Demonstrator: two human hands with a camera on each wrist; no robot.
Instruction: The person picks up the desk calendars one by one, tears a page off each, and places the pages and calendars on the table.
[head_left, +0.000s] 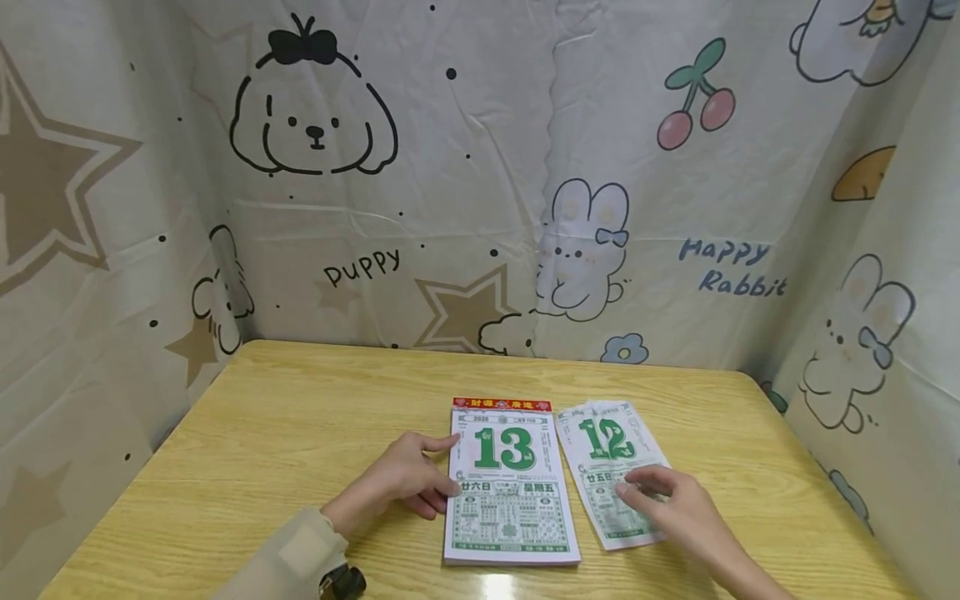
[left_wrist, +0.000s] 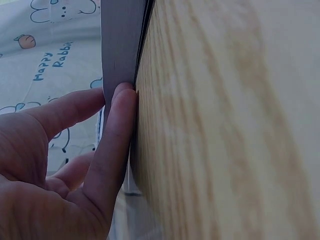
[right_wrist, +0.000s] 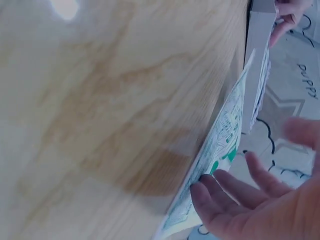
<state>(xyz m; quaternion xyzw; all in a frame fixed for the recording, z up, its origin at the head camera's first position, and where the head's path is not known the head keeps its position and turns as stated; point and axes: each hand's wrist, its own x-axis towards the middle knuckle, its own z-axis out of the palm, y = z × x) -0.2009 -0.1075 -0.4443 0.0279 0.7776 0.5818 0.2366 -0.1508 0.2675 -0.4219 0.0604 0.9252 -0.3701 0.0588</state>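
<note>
A thick tear-off calendar [head_left: 512, 500] lies face up on the table, a green 13 on its top page and a red strip along its head. My left hand [head_left: 408, 477] is at its left side, fingertips touching the edge; the left wrist view shows extended fingers [left_wrist: 117, 125] against the pad's side. To the right lies a loose calendar sheet [head_left: 600, 467] with a green 12, turned at an angle. Over its lower right part is my right hand [head_left: 675, 500], fingers loosely bent. In the right wrist view the thumb stands apart from those fingers, and the sheet [right_wrist: 222, 145] slopes off the table.
The wooden table [head_left: 300, 417] has rounded back corners. A patterned cloth [head_left: 450, 208] with cartoon animals and stars hangs behind it and along both sides. A dark watch-like band [head_left: 342, 582] is at the left cuff.
</note>
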